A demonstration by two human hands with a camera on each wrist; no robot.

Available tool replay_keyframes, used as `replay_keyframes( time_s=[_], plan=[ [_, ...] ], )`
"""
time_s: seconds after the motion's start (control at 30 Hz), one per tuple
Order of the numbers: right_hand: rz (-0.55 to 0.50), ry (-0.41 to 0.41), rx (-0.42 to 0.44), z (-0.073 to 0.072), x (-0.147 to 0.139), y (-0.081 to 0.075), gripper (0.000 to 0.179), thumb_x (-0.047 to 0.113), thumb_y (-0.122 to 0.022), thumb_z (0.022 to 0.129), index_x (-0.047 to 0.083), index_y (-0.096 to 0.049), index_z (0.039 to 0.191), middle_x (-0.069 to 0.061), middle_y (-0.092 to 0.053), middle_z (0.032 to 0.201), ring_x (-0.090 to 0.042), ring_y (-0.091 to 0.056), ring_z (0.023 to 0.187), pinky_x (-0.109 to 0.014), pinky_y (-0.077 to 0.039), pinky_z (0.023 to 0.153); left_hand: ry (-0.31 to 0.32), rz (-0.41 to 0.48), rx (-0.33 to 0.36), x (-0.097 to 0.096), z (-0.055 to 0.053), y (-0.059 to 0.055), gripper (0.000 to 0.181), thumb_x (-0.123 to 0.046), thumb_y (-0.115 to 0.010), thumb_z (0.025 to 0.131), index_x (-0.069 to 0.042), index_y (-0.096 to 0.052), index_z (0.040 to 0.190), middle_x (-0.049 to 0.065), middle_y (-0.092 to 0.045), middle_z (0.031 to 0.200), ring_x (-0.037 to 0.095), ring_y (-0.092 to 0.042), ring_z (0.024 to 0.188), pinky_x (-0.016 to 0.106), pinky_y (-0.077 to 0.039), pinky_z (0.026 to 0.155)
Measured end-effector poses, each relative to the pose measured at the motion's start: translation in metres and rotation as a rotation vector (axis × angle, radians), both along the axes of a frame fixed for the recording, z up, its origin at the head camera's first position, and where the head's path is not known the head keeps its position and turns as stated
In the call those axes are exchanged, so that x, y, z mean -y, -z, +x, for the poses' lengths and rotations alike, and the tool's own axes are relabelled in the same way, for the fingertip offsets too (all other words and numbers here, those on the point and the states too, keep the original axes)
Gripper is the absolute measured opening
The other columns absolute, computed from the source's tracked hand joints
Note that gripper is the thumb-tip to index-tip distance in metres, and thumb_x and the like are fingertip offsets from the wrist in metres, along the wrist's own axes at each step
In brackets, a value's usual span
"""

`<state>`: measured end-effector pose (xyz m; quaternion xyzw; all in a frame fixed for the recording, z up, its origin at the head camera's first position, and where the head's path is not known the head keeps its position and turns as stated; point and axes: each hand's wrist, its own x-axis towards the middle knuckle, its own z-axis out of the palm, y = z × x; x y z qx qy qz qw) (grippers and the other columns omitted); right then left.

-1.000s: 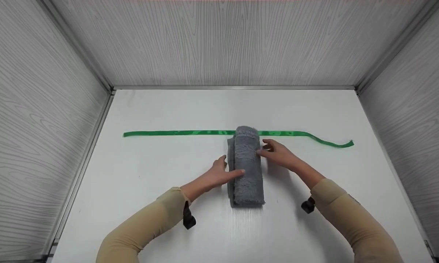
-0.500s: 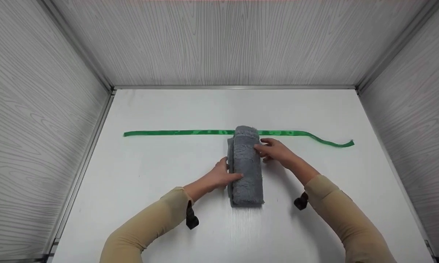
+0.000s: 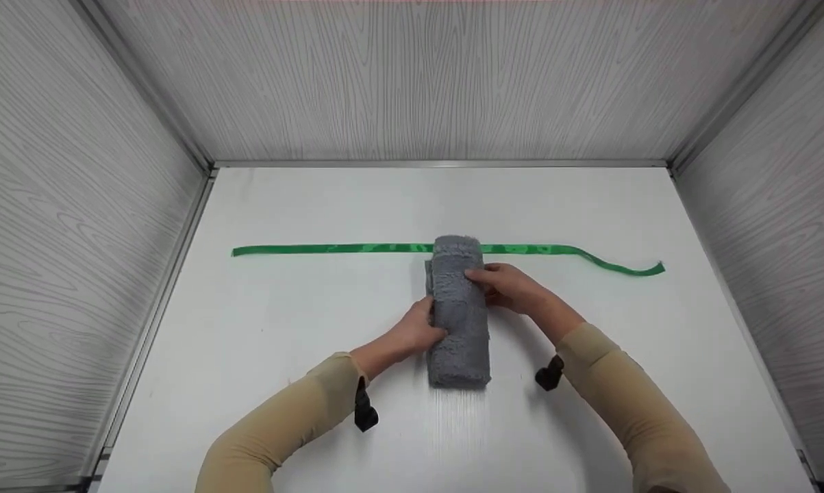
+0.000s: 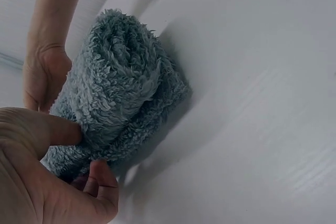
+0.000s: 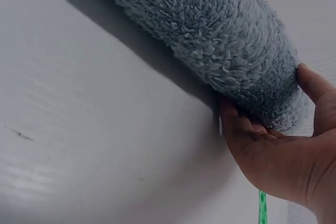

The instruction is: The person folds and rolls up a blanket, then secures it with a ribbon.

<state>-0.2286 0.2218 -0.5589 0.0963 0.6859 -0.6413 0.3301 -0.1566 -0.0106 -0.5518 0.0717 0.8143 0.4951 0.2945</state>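
Note:
A grey fluffy towel (image 3: 459, 329), rolled up, lies lengthwise at the middle of the table. Along its left side shows a lower layer of the same cloth, outside the roll. My left hand (image 3: 412, 332) holds it from the left, thumb on the roll and fingertips curled at the lower layer. From the right, my right hand (image 3: 514, 287) grips the upper part, thumb on top. In the right wrist view its fingers (image 5: 244, 129) reach under the roll (image 5: 220, 40). The spiral end of the towel (image 4: 118, 51) faces the left wrist camera.
A long green ribbon (image 3: 316, 249) runs across the white table (image 3: 316, 205), passing behind or under the towel's far end. Its right end curves toward me. Wood-grain panels (image 3: 412, 82) wall the table at the back and both sides.
My right hand has moved left and closed around the towel. The roll has shifted slightly left, covering more of the lower layer. The left hand has closed in on its edge.

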Motion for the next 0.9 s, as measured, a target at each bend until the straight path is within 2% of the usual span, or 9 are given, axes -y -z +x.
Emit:
replay_keyframes(
  time_s=[0.1, 0.23, 0.4, 0.5, 0.57, 0.7, 0.8, 0.9],
  plan=[
    [-0.082, 0.018, 0.046, 0.0000, 0.0025, 0.0010, 0.091, 0.037, -0.074, 0.096, -0.004, -0.023, 0.159, -0.022, -0.043, 0.152, -0.032, -0.047, 0.137, -0.046, -0.043, 0.110, 0.054, -0.028, -0.056, 0.0006, 0.0005, 0.0025, 0.078, -0.002, -0.060, 0.094, 0.004, -0.020, 0.160, 0.026, -0.031, 0.157, 0.035, -0.031, 0.147, 0.046, -0.031, 0.118],
    [-0.151, 0.042, 0.072, -0.0001, 0.0045, 0.0027, 0.091, 0.035, -0.075, 0.095, -0.003, -0.022, 0.159, -0.020, -0.038, 0.156, -0.032, -0.041, 0.142, -0.046, -0.037, 0.115, 0.096, -0.042, -0.112, 0.0015, 0.0010, 0.0048, 0.076, -0.002, -0.059, 0.095, 0.003, -0.020, 0.160, 0.026, -0.031, 0.155, 0.035, -0.031, 0.147, 0.045, -0.031, 0.119],
    [-0.189, 0.074, 0.055, 0.0016, 0.0062, 0.0042, 0.086, 0.022, -0.074, 0.094, -0.003, -0.023, 0.159, -0.019, -0.037, 0.156, -0.030, -0.040, 0.142, -0.043, -0.034, 0.116, 0.083, -0.003, -0.113, 0.0020, 0.0014, 0.0071, 0.079, -0.002, -0.059, 0.094, 0.005, -0.017, 0.160, 0.026, -0.030, 0.156, 0.034, -0.034, 0.144, 0.045, -0.034, 0.116],
    [-0.209, 0.089, 0.013, 0.0040, 0.0057, 0.0033, 0.082, 0.013, -0.072, 0.093, -0.001, -0.024, 0.158, -0.019, -0.039, 0.154, -0.030, -0.042, 0.139, -0.043, -0.034, 0.116, 0.025, 0.032, -0.065, 0.0023, 0.0004, 0.0077, 0.091, -0.004, -0.064, 0.088, 0.002, -0.011, 0.161, 0.023, -0.027, 0.157, 0.033, -0.043, 0.136, 0.043, -0.040, 0.111],
    [-0.226, 0.091, -0.012, 0.0054, 0.0051, 0.0023, 0.080, 0.010, -0.070, 0.093, -0.001, -0.024, 0.158, -0.019, -0.039, 0.152, -0.030, -0.042, 0.137, -0.043, -0.034, 0.116, -0.022, 0.066, -0.010, 0.0027, -0.0010, 0.0085, 0.103, -0.007, -0.069, 0.084, -0.003, -0.003, 0.163, 0.021, -0.023, 0.160, 0.033, -0.045, 0.133, 0.043, -0.043, 0.108],
    [-0.262, 0.088, -0.037, 0.0080, 0.0039, -0.0006, 0.079, 0.007, -0.067, 0.092, 0.001, -0.024, 0.157, -0.017, -0.040, 0.150, -0.029, -0.043, 0.135, -0.043, -0.034, 0.115, -0.074, 0.145, 0.104, 0.0037, -0.0032, 0.0089, 0.121, -0.013, -0.074, 0.078, -0.012, 0.012, 0.164, 0.019, -0.012, 0.168, 0.032, -0.031, 0.148, 0.041, -0.036, 0.114],
    [-0.297, 0.106, -0.039, 0.0088, 0.0036, -0.0029, 0.076, 0.005, -0.067, 0.091, 0.001, -0.026, 0.155, -0.017, -0.041, 0.147, -0.029, -0.044, 0.132, -0.042, -0.036, 0.113, -0.078, 0.240, 0.181, 0.0036, -0.0033, 0.0092, 0.123, -0.015, -0.076, 0.076, -0.012, 0.011, 0.164, 0.020, -0.012, 0.167, 0.027, -0.022, 0.150, 0.040, -0.027, 0.118],
    [-0.322, 0.121, -0.040, 0.0084, 0.0032, -0.0050, 0.072, 0.005, -0.065, 0.093, 0.000, -0.027, 0.154, -0.017, -0.041, 0.146, -0.029, -0.046, 0.130, -0.041, -0.039, 0.110, -0.058, 0.370, 0.265, 0.0032, -0.0017, 0.0103, 0.115, -0.014, -0.076, 0.078, -0.008, -0.001, 0.164, 0.019, -0.024, 0.161, 0.028, -0.031, 0.144, 0.041, -0.027, 0.118]
  ],
)
